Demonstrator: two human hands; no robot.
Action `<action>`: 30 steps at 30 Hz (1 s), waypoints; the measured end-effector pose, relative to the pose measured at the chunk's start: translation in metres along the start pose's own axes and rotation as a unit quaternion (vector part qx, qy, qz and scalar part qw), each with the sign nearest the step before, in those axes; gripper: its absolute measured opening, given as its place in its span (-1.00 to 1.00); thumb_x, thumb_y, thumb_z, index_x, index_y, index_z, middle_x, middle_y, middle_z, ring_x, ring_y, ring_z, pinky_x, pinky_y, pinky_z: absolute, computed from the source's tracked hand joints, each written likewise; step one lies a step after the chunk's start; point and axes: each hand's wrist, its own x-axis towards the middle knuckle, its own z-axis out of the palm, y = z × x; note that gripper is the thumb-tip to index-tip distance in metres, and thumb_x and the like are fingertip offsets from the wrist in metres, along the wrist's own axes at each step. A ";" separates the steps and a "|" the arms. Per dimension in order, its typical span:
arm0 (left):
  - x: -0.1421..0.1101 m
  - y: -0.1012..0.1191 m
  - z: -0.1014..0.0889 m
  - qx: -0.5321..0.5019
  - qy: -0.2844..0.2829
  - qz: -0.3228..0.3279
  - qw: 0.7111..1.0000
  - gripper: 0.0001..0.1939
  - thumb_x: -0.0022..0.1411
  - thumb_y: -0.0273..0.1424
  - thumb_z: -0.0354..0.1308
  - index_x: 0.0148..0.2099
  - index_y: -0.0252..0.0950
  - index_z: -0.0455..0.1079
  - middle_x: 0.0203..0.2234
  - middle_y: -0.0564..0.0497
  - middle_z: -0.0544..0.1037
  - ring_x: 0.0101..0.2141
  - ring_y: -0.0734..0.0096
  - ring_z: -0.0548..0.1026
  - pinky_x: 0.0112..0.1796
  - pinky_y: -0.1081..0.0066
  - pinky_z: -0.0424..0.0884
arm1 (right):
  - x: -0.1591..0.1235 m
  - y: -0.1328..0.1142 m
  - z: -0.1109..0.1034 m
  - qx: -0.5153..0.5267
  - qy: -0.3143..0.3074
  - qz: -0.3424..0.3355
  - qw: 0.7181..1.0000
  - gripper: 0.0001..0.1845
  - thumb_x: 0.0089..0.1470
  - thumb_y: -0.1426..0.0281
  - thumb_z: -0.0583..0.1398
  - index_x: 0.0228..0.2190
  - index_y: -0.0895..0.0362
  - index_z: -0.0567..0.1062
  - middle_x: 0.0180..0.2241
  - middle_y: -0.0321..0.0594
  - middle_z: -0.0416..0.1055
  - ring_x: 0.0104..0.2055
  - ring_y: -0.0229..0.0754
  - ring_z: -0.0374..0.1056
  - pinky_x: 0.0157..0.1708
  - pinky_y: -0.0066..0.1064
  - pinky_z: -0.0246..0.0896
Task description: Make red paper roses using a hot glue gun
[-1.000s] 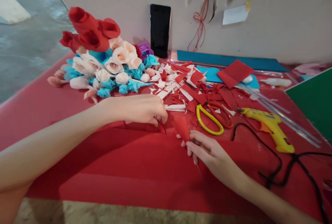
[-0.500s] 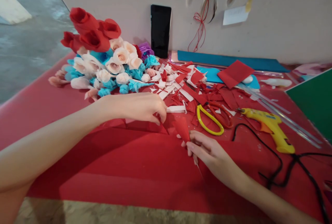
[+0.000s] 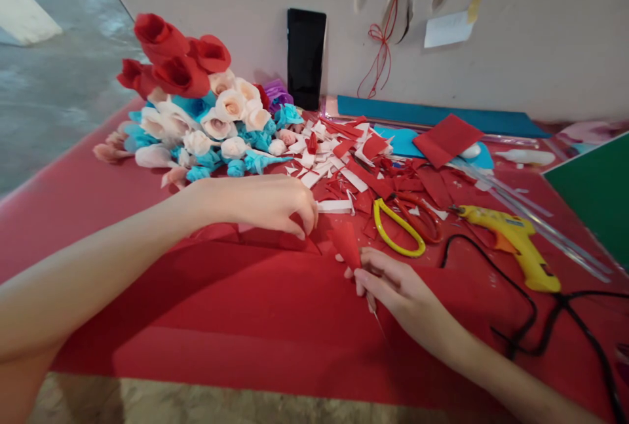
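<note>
My right hand point(image 3: 393, 286) is closed around the base of a small red paper flower point(image 3: 344, 245), cone-shaped and tilted up to the left. A thin wire stem point(image 3: 379, 326) sticks out below the fingers. To its left, my left hand point(image 3: 275, 204) is bent down over red paper pieces point(image 3: 255, 235) on the table, thumb and fingers pinched at the edge of one piece. The fingertips are partly hidden against the red. Just beyond the right hand lie scissors point(image 3: 399, 227) with one yellow and one red handle loop.
Finished paper flowers point(image 3: 230, 106) are heaped at the left. Red and white paper scraps point(image 3: 339, 155) spread across the middle. A yellow glue gun point(image 3: 511, 240) with a black cord point(image 3: 528, 306) lies right. A phone point(image 3: 305, 57) leans on the wall behind the red table point(image 3: 221, 339).
The left hand has shifted very slightly at the red paper pieces. The right hand and the flower stay almost still.
</note>
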 end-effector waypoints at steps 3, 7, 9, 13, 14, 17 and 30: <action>-0.001 0.000 -0.003 0.001 -0.049 0.040 0.998 -0.80 0.16 -0.47 0.02 -0.42 -0.26 0.46 -0.36 0.09 0.51 -0.33 0.49 0.41 -0.27 0.54 0.23 | 0.000 0.000 0.000 0.006 -0.006 0.004 1.000 -0.77 0.09 0.31 0.05 -0.55 0.13 0.22 -0.56 -0.37 0.19 -0.57 -0.38 0.14 -0.55 -0.51 0.08; -0.003 -0.001 -0.004 -0.015 -0.050 0.002 0.999 -0.83 0.14 -0.48 0.02 -0.43 -0.26 0.42 -0.49 0.11 0.49 -0.45 0.53 0.39 -0.39 0.54 0.21 | 0.000 -0.001 -0.001 0.001 -0.010 0.012 1.000 -0.77 0.10 0.32 0.04 -0.55 0.13 0.21 -0.56 -0.38 0.20 -0.58 -0.39 0.15 -0.56 -0.52 0.08; -0.004 -0.001 -0.004 -0.009 -0.048 -0.018 0.999 -0.84 0.15 -0.46 0.01 -0.43 -0.27 0.40 -0.50 0.10 0.49 -0.46 0.51 0.38 -0.42 0.53 0.19 | 0.000 -0.002 -0.001 0.005 -0.010 0.013 1.000 -0.78 0.10 0.32 0.04 -0.54 0.13 0.22 -0.56 -0.38 0.20 -0.58 -0.39 0.15 -0.56 -0.52 0.08; -0.004 0.000 -0.004 0.000 -0.051 -0.021 0.998 -0.85 0.15 -0.47 0.00 -0.41 -0.29 0.37 -0.42 0.08 0.49 -0.40 0.49 0.39 -0.37 0.53 0.20 | 0.000 -0.001 -0.001 0.012 -0.010 0.020 1.000 -0.80 0.10 0.33 0.04 -0.52 0.14 0.23 -0.56 -0.37 0.20 -0.58 -0.39 0.16 -0.57 -0.53 0.08; -0.004 0.001 -0.004 0.003 -0.045 -0.017 0.999 -0.86 0.15 -0.47 0.00 -0.39 -0.29 0.37 -0.37 0.07 0.49 -0.36 0.48 0.39 -0.34 0.53 0.20 | 0.000 -0.001 -0.001 0.013 -0.010 0.020 1.000 -0.80 0.10 0.33 0.04 -0.52 0.14 0.24 -0.56 -0.37 0.20 -0.58 -0.40 0.16 -0.57 -0.54 0.08; -0.005 0.005 -0.006 0.002 -0.018 -0.017 1.000 -0.88 0.15 -0.47 0.00 -0.32 -0.28 0.37 -0.28 0.06 0.48 -0.27 0.45 0.38 -0.28 0.53 0.20 | 0.000 -0.001 -0.001 0.015 -0.012 0.020 1.000 -0.80 0.10 0.33 0.04 -0.51 0.14 0.27 -0.55 -0.37 0.22 -0.58 -0.39 0.16 -0.58 -0.54 0.09; 0.000 0.030 0.006 -0.161 0.102 -0.042 0.981 -0.88 0.10 -0.50 0.03 -0.35 -0.32 0.40 -0.50 0.13 0.48 -0.47 0.57 0.41 -0.44 0.59 0.22 | -0.006 -0.014 -0.004 -0.003 0.025 -0.086 0.996 -0.85 0.06 0.38 0.11 -0.50 0.16 0.40 -0.41 -0.27 0.26 -0.57 -0.44 0.14 -0.44 -0.56 0.21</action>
